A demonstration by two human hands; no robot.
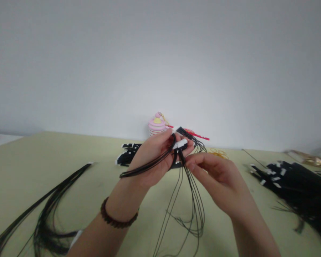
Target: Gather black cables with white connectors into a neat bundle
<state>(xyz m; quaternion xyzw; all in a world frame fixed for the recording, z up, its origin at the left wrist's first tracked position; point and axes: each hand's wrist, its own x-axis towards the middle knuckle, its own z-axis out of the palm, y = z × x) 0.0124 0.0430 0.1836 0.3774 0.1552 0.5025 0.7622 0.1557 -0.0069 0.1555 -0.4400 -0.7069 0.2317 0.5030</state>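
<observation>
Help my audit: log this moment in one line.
left hand: holding white-ended black wires; right hand: at the same wires; table: black bundles both sides

This looks like a small workshop for hand assembly, though a room at home cannot be ruled out. A flat, pale yellow-green worktop (pixel 104 185) stands against a plain grey-white wall (pixel 160 57), bearing a big heap of thin black wires with white ends (pixel 299 185) and a homely pink-and-white striped, cupcake-shaped ornament (pixel 156 126).
</observation>
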